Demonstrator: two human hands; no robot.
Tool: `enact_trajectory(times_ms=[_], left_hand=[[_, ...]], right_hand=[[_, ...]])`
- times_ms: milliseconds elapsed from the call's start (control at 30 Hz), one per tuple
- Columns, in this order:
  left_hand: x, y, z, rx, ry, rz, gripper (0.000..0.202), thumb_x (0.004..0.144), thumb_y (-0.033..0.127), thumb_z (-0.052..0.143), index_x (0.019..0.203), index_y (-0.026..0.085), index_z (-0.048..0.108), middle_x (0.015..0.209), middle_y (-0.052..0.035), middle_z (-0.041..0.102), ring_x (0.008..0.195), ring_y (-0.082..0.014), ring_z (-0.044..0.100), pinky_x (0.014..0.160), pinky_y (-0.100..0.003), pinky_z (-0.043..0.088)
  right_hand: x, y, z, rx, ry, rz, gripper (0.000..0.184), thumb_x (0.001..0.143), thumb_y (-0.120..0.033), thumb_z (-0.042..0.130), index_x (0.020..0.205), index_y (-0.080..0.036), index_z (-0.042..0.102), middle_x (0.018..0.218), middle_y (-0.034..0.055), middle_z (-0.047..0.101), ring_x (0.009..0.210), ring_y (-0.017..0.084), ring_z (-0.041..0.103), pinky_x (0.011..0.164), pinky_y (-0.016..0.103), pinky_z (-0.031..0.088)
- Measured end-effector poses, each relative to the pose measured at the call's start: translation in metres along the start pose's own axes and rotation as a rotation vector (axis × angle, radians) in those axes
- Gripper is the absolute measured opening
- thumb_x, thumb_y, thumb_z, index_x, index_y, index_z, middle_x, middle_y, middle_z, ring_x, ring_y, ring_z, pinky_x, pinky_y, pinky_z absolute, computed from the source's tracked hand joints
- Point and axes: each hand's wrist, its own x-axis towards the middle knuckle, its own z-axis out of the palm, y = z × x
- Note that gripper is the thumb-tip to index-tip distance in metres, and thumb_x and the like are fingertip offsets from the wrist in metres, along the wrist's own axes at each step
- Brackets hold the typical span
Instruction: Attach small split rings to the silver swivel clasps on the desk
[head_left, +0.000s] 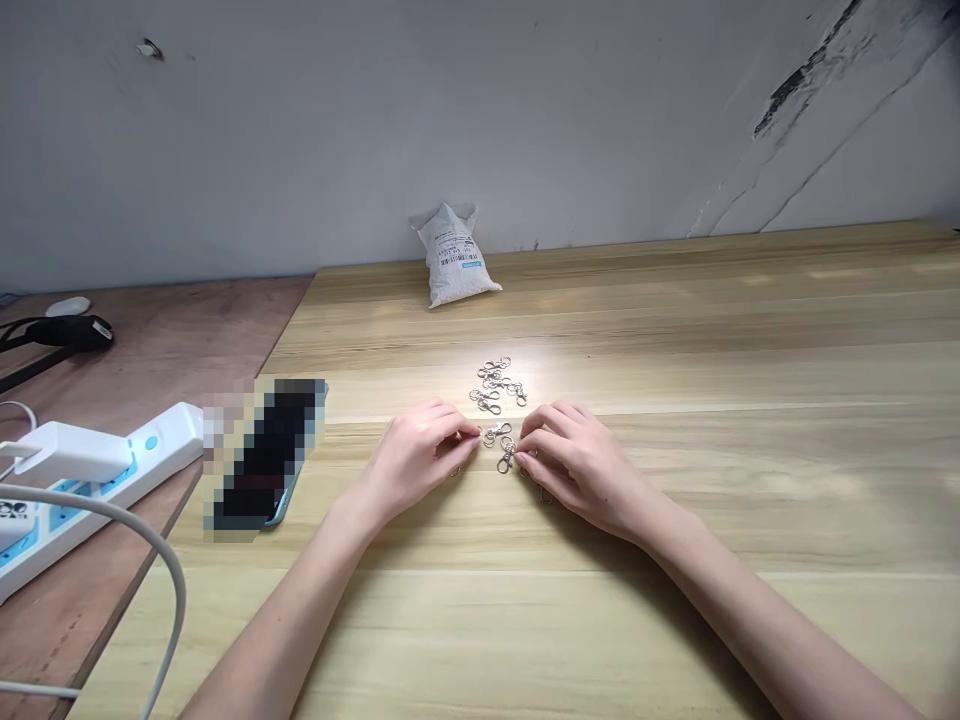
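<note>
Several small silver swivel clasps with split rings (495,385) lie in a loose cluster on the wooden table. Nearer me, one clasp (498,434) lies between my two hands. My left hand (424,455) rests low over the table, thumb and index finger nearly together; a sliver of metal shows at the fingertips and a bit of ring under the hand. On the other side, my right hand (574,460) has its fingers curled together, the tips touching another clasp (506,455). Part of a ring (545,494) peeks out beneath this hand.
A white plastic parcel bag (457,258) stands toward the back wall. At left lies a phone (274,450), its screen blurred. A white power strip (165,440) with a plugged-in charger, and a looping cable (178,580), occupy the left edge. Black cabled gear (75,332) sits behind them.
</note>
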Motion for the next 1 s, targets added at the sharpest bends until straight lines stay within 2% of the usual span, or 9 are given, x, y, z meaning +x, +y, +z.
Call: enact_trajectory(times_ms=[167, 367, 433, 567, 867, 1000], left_hand=[[0.000, 0.003, 0.004, -0.008, 0.016, 0.051, 0.009, 0.088, 0.015, 0.059, 0.085, 0.019, 0.066, 0.081, -0.0022, 0.068, 0.080, -0.0161, 0.059, 0.071, -0.029, 0.048], [0.002, 0.006, 0.008, -0.034, 0.061, 0.125, 0.010, 0.086, 0.011, 0.060, 0.084, 0.018, 0.067, 0.085, -0.0037, 0.071, 0.082, -0.0165, 0.060, 0.073, -0.030, 0.051], [0.002, 0.007, 0.008, -0.049, 0.062, 0.123, 0.010, 0.087, 0.014, 0.060, 0.084, 0.018, 0.068, 0.084, -0.0039, 0.072, 0.081, -0.0166, 0.060, 0.074, -0.032, 0.051], [0.002, 0.008, 0.007, -0.100, 0.093, 0.109, 0.011, 0.089, 0.022, 0.062, 0.082, 0.018, 0.069, 0.082, -0.0040, 0.073, 0.079, -0.0164, 0.059, 0.073, -0.032, 0.051], [0.003, 0.014, 0.004, -0.141, 0.132, 0.012, 0.010, 0.090, 0.018, 0.059, 0.085, 0.019, 0.067, 0.080, -0.0028, 0.070, 0.081, -0.0168, 0.060, 0.071, -0.031, 0.051], [0.003, 0.014, 0.006, -0.179, 0.158, -0.010, 0.010, 0.090, 0.017, 0.061, 0.097, 0.019, 0.067, 0.090, -0.0040, 0.072, 0.083, -0.0157, 0.061, 0.072, -0.030, 0.052]], right_hand=[[-0.001, 0.002, 0.000, 0.032, -0.010, 0.002, 0.020, 0.096, -0.022, 0.047, 0.090, -0.020, 0.067, 0.095, 0.0080, 0.063, 0.088, 0.021, 0.053, 0.078, 0.035, 0.042], [0.000, 0.002, -0.012, 0.089, -0.078, -0.033, 0.019, 0.093, -0.021, 0.052, 0.099, -0.021, 0.070, 0.097, 0.0084, 0.063, 0.088, 0.020, 0.054, 0.077, 0.036, 0.044], [0.000, 0.003, -0.015, 0.079, -0.090, -0.056, 0.019, 0.092, -0.021, 0.054, 0.101, -0.021, 0.071, 0.099, 0.0088, 0.064, 0.088, 0.020, 0.054, 0.076, 0.035, 0.045], [-0.001, 0.004, -0.011, 0.018, -0.043, -0.086, 0.020, 0.094, -0.019, 0.053, 0.094, -0.021, 0.072, 0.093, 0.0080, 0.066, 0.083, 0.019, 0.055, 0.071, 0.034, 0.045], [0.002, -0.004, 0.000, 0.034, -0.003, -0.082, 0.018, 0.094, -0.013, 0.047, 0.086, -0.018, 0.063, 0.084, 0.0069, 0.065, 0.078, 0.018, 0.053, 0.069, 0.031, 0.043], [0.001, -0.006, 0.002, 0.093, 0.021, -0.080, 0.016, 0.093, -0.013, 0.046, 0.087, -0.018, 0.060, 0.082, 0.0056, 0.064, 0.076, 0.017, 0.053, 0.070, 0.031, 0.041]])
